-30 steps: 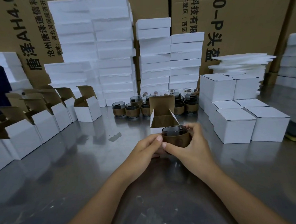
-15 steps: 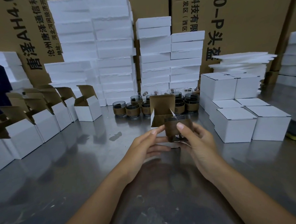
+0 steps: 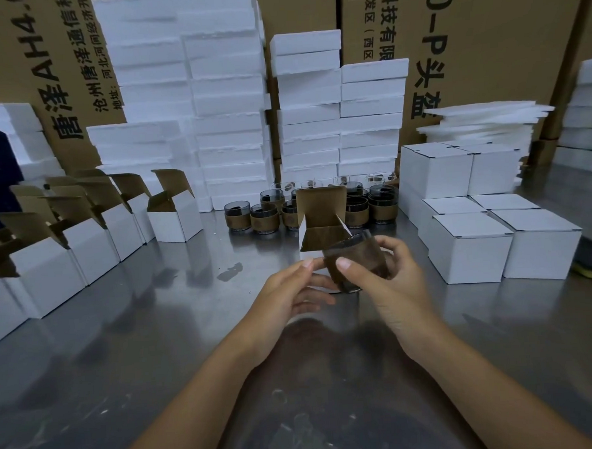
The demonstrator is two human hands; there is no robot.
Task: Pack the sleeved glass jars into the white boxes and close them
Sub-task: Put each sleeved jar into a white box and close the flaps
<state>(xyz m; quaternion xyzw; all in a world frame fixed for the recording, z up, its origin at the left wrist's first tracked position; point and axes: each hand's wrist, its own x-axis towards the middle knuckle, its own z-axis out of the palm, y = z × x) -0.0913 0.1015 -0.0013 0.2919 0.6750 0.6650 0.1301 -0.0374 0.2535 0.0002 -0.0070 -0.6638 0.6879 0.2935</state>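
Right hand (image 3: 393, 281): grips the jar (image 3: 354, 259), with the thumb across the front of its brown sleeve and the fingers curled round the far side.
Left hand (image 3: 291, 293): loosely spread and holds nothing; its fingers are relaxed, and one fingertip sits at the lower front wall of the box (image 3: 318, 219), just beside the jar.
Jar: dark glass in a brown sleeve, blurred, tilted, and held clear of the table (image 3: 122, 336). It is directly in front of the box's mouth and is not yet inside.
Box: white outside and brown inside. It stands on the table behind the hands, with its lid flap upright at the back and its side flaps out.
Other jars (image 3: 266, 215): a sleeved cluster standing on the table behind the box, with clear glasses further back.
Open boxes (image 3: 174, 220): a row along the left side, all with their lids up.
Closed boxes (image 3: 470, 246): grouped on the right, some stacked two high.
Foam blocks (image 3: 226, 90): tall white stacks behind the jars.
Foam sheets (image 3: 481, 118): a loose pile behind the closed boxes.
Cartons (image 3: 484, 42): brown with black print, forming the back wall.
Table: shiny metal that reflects the arms.
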